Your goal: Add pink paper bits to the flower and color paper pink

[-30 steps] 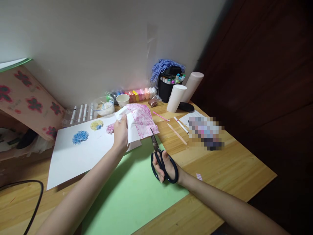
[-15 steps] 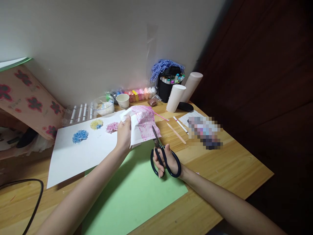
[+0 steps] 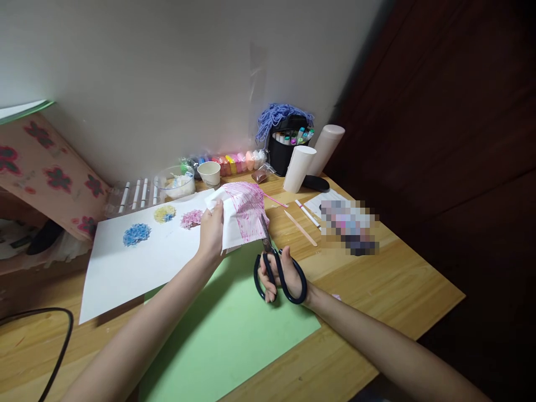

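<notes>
My left hand [image 3: 212, 228] is closed on a piece of white tissue paper [image 3: 247, 209] coloured with pink strokes, held up above the table. Black-handled scissors [image 3: 293, 273] are in my right hand [image 3: 276, 276], fingers through the loops. Their blades point up and away, right at the tissue paper's right edge. Under both hands lies a green sheet [image 3: 226, 324]. Beyond my left hand, a white sheet [image 3: 113, 273] bears blue, yellow and pink clusters of small crumpled bits.
At the back stand a clear bowl [image 3: 175, 184], a paper cup [image 3: 209, 174], colourful packets [image 3: 234, 163], a black marker holder [image 3: 281, 153] and a white cardboard roll [image 3: 298, 169]. A marker [image 3: 307, 215] and a wooden stick [image 3: 300, 228] lie to the right. A black cable [image 3: 67, 340] curves at left.
The right edge of the tissue paper now ends farther left, along the scissor blades. My right hand and the scissors have shifted slightly left; my left hand keeps its hold.
</notes>
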Available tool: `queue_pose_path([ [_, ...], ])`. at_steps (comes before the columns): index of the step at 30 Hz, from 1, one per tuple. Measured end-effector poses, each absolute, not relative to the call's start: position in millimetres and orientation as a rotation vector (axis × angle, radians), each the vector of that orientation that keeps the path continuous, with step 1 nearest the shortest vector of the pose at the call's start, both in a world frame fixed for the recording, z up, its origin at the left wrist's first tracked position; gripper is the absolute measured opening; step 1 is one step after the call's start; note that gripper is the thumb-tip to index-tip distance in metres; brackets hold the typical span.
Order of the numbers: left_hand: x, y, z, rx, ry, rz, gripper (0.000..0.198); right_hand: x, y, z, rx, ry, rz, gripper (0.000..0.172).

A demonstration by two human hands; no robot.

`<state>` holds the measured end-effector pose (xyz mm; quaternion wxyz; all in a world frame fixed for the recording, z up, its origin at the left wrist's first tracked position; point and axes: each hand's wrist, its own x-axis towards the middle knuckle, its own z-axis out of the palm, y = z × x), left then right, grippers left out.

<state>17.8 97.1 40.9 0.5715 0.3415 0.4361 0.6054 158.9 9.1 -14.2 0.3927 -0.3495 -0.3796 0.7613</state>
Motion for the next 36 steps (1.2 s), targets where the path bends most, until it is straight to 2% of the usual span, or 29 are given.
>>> queue_pose_path([
  [12,20,96,41,0.692,1.022,1.408,0.031,164,14,-17,-0.865,-1.025,2.021,0.081],
  [36,33,79,45,0.467,0.978,1.272,0.021,163,13,-13,-0.967,-1.075,1.770,0.078],
])
